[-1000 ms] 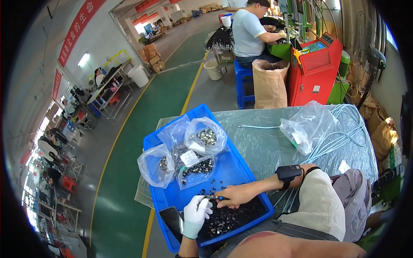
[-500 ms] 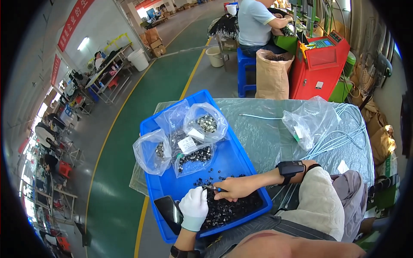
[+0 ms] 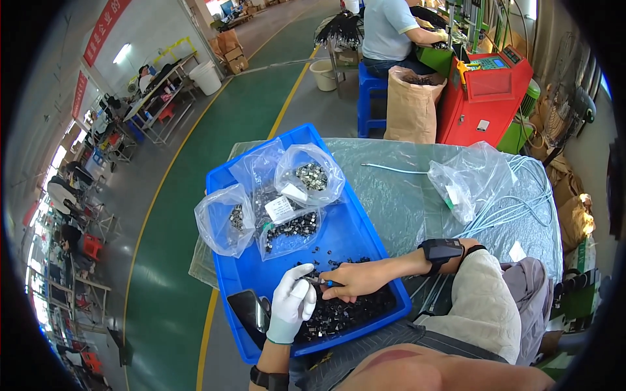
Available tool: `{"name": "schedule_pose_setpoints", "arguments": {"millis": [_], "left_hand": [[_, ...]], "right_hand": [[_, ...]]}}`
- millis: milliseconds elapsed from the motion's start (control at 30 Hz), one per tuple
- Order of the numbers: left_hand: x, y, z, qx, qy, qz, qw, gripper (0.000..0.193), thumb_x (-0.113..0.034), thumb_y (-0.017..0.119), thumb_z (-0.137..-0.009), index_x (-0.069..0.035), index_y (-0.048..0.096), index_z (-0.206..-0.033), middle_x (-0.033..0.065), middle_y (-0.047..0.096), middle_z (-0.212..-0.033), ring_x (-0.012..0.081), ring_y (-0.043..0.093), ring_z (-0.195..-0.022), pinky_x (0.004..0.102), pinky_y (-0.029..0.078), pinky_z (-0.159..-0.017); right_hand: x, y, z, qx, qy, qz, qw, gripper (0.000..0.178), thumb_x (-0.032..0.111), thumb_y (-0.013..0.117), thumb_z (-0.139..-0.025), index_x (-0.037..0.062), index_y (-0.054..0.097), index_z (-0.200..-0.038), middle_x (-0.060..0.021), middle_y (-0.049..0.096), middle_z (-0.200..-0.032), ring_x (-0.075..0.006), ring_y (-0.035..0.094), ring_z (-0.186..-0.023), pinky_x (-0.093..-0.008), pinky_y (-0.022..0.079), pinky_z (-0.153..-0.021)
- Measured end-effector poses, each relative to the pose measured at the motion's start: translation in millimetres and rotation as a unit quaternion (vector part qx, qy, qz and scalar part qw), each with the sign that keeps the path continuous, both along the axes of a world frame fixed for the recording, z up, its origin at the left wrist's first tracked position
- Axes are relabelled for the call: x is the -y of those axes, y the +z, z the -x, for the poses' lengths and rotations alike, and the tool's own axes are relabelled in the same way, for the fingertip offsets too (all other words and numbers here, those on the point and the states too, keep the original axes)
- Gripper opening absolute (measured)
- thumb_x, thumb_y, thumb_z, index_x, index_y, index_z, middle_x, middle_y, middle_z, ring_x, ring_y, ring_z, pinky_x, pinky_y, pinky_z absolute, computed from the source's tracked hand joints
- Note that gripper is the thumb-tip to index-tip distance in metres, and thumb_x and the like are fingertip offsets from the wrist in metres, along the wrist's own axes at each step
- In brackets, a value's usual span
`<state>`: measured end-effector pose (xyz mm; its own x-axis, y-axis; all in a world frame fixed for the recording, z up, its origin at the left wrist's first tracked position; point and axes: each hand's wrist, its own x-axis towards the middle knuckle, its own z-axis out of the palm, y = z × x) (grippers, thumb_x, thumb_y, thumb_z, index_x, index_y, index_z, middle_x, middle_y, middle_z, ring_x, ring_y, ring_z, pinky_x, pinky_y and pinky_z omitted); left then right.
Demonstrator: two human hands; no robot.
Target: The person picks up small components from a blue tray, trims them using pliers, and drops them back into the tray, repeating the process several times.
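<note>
My right hand [image 3: 352,280], bare, is closed around a small hand tool with a blue-and-black handle [image 3: 333,283], which looks like pliers. Its tip points left, toward my left hand [image 3: 291,301], which wears a white glove. The gloved fingers are loosely bent and apart, with the index finger stretched out near the tool tip; I see nothing clearly held in them. Both hands are over the near part of a blue tray [image 3: 375,238]. Below them lies a heap of small black parts [image 3: 349,316]. A dark phone [image 3: 245,307] rests in the tray beside the gloved hand.
Clear plastic bags [image 3: 223,221] of small metal and black parts lie in the tray's far half. On the plastic-covered table [image 3: 391,202] are another clear bag [image 3: 462,189] and coiled pale-blue cables [image 3: 515,208]. Beyond, a person [image 3: 391,32] sits near a red machine [image 3: 486,98] and a paper sack [image 3: 411,107].
My left hand's fingers have loosened from a tight pinch at the tool tip, and the hand has turned and shifted slightly left. My right hand still grips the tool. The whole view has shifted a little.
</note>
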<state>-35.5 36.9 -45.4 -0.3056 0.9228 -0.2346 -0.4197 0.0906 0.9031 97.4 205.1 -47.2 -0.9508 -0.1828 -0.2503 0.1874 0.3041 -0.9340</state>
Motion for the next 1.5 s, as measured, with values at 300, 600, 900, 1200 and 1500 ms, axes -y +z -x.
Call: {"name": "schedule_pose_setpoints", "arguments": {"millis": [300,600,900,1200,1500], "left_hand": [[0,8,-18,-0.173,0.053,0.036,0.983,0.027,-0.011,0.047,-0.095,0.0,0.048,-0.119,0.0082,0.059,-0.074,0.0104,0.055,-0.054,0.02,0.043,-0.044],[13,15,-25,-0.174,0.03,0.044,0.983,0.03,-0.009,0.047,-0.094,0.001,0.047,-0.122,0.0083,0.061,-0.082,0.0094,0.057,-0.061,0.0199,0.046,-0.05],[21,12,-31,-0.186,0.052,0.027,0.981,0.03,-0.008,0.046,-0.094,0.002,0.045,-0.122,0.0098,0.06,-0.081,0.0106,0.056,-0.059,0.0204,0.046,-0.048],[16,36,-25,-0.188,0.114,0.055,0.974,0.03,-0.007,0.045,-0.094,0.0,0.046,-0.123,0.0089,0.059,-0.079,0.008,0.052,-0.056,0.0189,0.041,-0.045],[8,40,-35,-0.179,0.088,0.08,0.977,0.035,0.001,0.049,-0.091,0.0,0.047,-0.125,0.0069,0.062,-0.084,0.0063,0.056,-0.064,0.0185,0.044,-0.053]], "right_hand": [[2,0,-1,0.008,0.005,0.007,1.0,0.039,0.033,0.046,-0.099,-0.0042,0.045,-0.11,-0.0089,0.057,-0.063,-0.0196,0.061,-0.056,-0.034,0.05,-0.055],[17,-1,-10,-0.012,-0.01,0.028,0.999,0.036,0.031,0.047,-0.098,-0.0035,0.045,-0.107,-0.0097,0.058,-0.066,-0.0203,0.061,-0.058,-0.0344,0.05,-0.057],[22,2,-15,0.015,-0.001,-0.01,1.0,0.032,0.03,0.047,-0.098,-0.0012,0.047,-0.106,-0.0132,0.061,-0.071,-0.0249,0.064,-0.066,-0.0378,0.05,-0.062],[17,-6,-18,-0.27,-0.16,-0.295,0.903,0.022,0.007,0.067,-0.078,0.0054,0.056,-0.097,-0.0143,0.059,-0.083,-0.0344,0.059,-0.079,-0.0417,0.047,-0.068],[9,-1,-20,-0.275,-0.156,-0.34,0.886,0.04,0.001,0.071,-0.066,0.0053,0.056,-0.102,-0.0088,0.055,-0.085,-0.0281,0.056,-0.08,-0.0369,0.043,-0.068]]}}
